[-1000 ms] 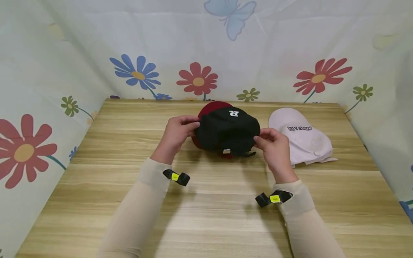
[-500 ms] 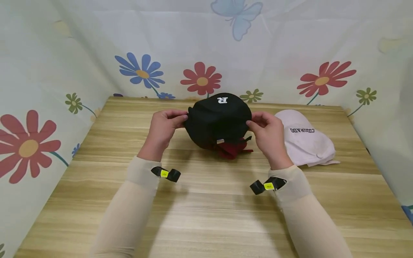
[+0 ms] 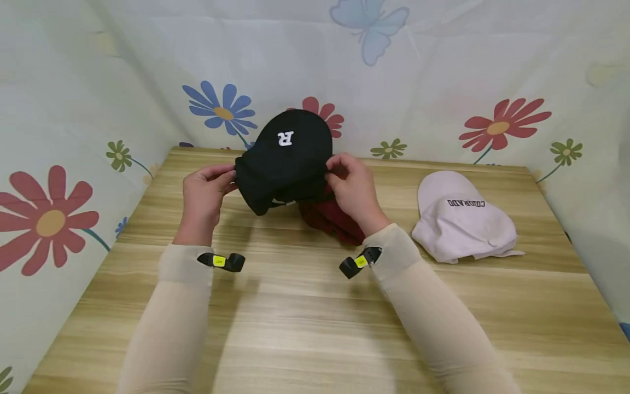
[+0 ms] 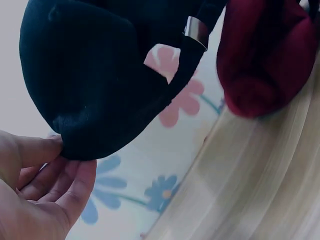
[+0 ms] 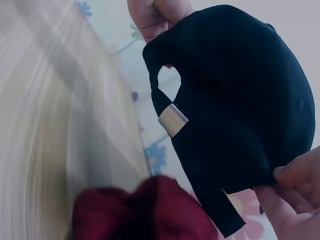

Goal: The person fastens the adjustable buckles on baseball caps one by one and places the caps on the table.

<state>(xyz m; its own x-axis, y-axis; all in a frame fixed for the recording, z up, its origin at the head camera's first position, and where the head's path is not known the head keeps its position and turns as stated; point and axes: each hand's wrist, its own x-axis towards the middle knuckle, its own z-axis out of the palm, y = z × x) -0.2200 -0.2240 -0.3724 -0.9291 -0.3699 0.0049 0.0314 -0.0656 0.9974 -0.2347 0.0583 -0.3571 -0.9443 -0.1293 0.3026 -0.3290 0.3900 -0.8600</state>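
A black baseball cap with a white letter R hangs raised over the table between both hands. My left hand pinches its left edge between thumb and fingers, and my right hand pinches the opposite edge. In the right wrist view the back strap shows, with a metal buckle and a loose end. Behind my right hand a dark red cap lies on the table, partly hidden by the black cap and that hand.
To the right, a pale pink cap lettered COLORADO lies on the wooden table. A white flowered cloth hangs at the back and along both sides. Each wrist wears a small black camera.
Both hands have lifted the black cap off the dark red cap and carried it up and to the left. The dark red cap has come into fuller view on the table.
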